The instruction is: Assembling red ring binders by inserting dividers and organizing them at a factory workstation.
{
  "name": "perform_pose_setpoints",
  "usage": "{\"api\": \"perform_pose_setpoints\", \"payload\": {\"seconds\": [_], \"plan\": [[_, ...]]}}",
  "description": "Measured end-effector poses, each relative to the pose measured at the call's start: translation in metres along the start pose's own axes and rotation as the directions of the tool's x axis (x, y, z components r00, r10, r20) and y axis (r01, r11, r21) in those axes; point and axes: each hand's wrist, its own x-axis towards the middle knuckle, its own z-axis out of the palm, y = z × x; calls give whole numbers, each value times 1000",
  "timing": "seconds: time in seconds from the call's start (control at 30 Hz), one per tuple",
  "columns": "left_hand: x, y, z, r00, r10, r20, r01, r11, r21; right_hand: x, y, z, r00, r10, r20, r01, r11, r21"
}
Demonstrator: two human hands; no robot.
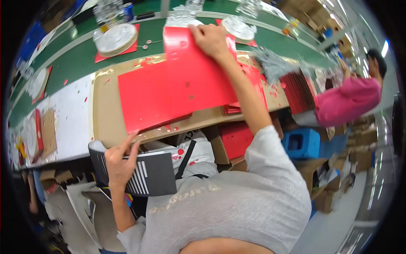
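Note:
My right hand (210,40) grips the top edge of a red plastic sheet (198,72), fingers folded over it. The sheet has small punched holes and is raised above the table. Under and left of it lies another red sheet (141,95), apparently on a small stack. My left hand (118,161) is at that sheet's near left corner, its index fingertip at the edge and the thumb apart. Behind the left hand is a black panel with white stripes (160,171), over my lap. Whether the left fingers touch the panel is hidden.
Cardboard (105,110) covers the bench, with red scraps on it. More red sheets (253,82) and a ribbed dark red stack (297,91) sit right. An open box (234,142) holds red sheets below. White discs (116,39) lie farther back. Another person (351,99) works at right.

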Motion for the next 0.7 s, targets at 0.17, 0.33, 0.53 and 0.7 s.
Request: {"api": "perform_pose_setpoints", "payload": {"seconds": [0.17,0.33,0.53,0.7], "plan": [[4,-24,0,979,-205,-10,205,978,22,-51,179,-23,933,331,145,-346,933,101],[13,-29,8,973,-228,21,228,974,-1,-116,218,-31,807,500,314,-515,856,-40],[25,-10,21,979,-159,125,155,987,40,-131,205,-2,810,509,292,-521,853,-42],[26,-5,27,976,-186,109,186,982,19,-136,190,26,962,228,148,-198,961,-196]]}}
